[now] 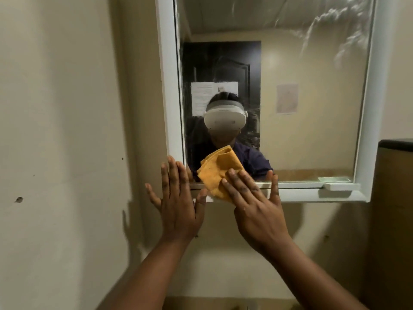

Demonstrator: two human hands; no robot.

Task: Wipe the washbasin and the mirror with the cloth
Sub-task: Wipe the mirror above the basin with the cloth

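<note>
A white-framed mirror [312, 108] hangs on the wall in front of me, with smeared streaks at its upper right. An orange-yellow cloth [215, 171] lies flat against the mirror's lower left corner and hangs over the bottom frame. My right hand [254, 204] presses on the cloth with spread fingers. My left hand [178, 202] rests flat and spread against the wall and the frame's lower left corner, holding nothing. The washbasin is out of view.
A small white ledge [342, 186] sits on the mirror's bottom frame at the right. A brown cabinet with a dark top [393, 198] stands against the right edge. The beige wall [67, 130] at left has small holes.
</note>
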